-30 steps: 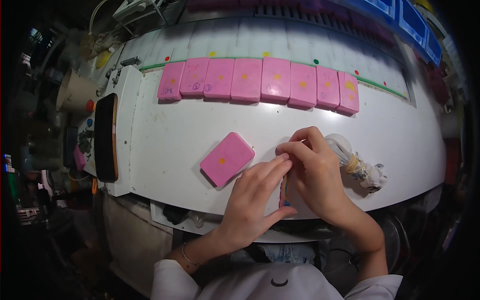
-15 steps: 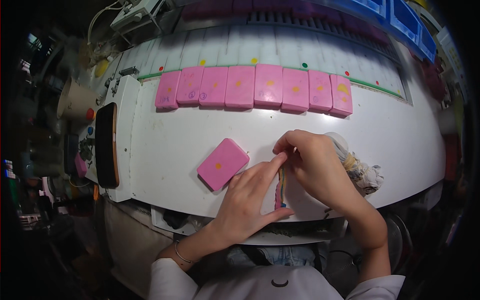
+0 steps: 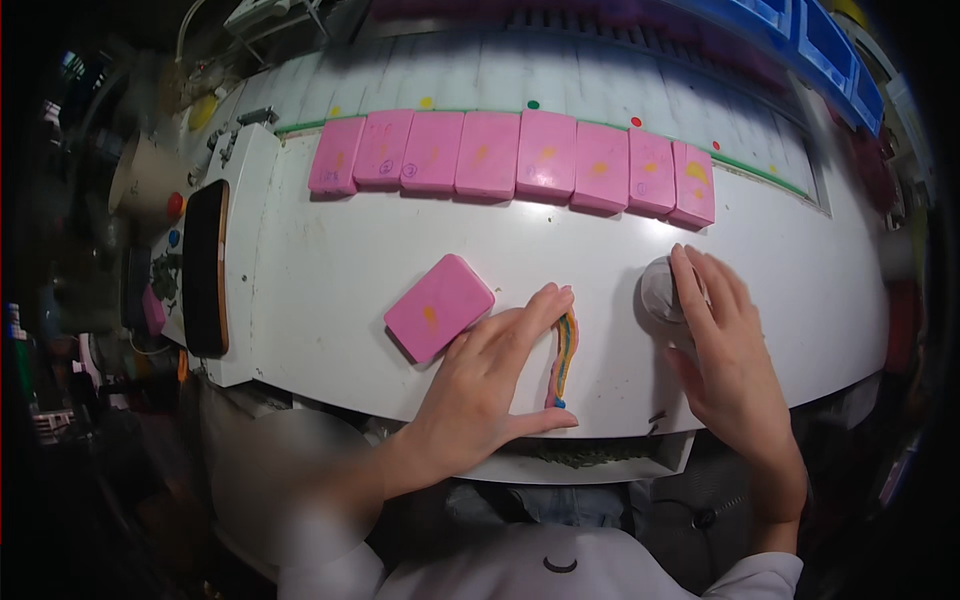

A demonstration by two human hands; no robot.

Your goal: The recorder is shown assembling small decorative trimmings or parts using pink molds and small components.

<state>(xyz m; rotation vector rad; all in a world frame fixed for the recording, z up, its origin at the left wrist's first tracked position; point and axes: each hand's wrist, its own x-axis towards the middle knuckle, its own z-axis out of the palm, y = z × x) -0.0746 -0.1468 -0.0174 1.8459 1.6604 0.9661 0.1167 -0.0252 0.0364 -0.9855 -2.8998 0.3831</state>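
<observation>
A thin wavy strip (image 3: 565,362), striped in pink, yellow and blue, lies on the white table in front of me. My left hand (image 3: 490,375) rests flat beside it, fingers and thumb spread; its fingertips touch the strip's far end and its thumb is by the near end. Further right, my right hand (image 3: 728,330) is curled over a white cloth bundle (image 3: 660,290), whose gathered end is hidden under the hand. A pink rectangular block (image 3: 440,308) with a yellow mark sits left of my left hand, turned at an angle.
Several pink blocks (image 3: 488,155) stand in a row across the table's far side, before a pale slatted surface (image 3: 470,85) with coloured dots. A dark phone (image 3: 206,268) leans at the left edge. Blue bins (image 3: 830,60) are at the far right. An open drawer (image 3: 520,468) is below the front edge.
My right hand has left the strip and moved right onto the cloth bundle. The left hand stays beside the strip, more of which now shows. The whole view has shifted slightly.
</observation>
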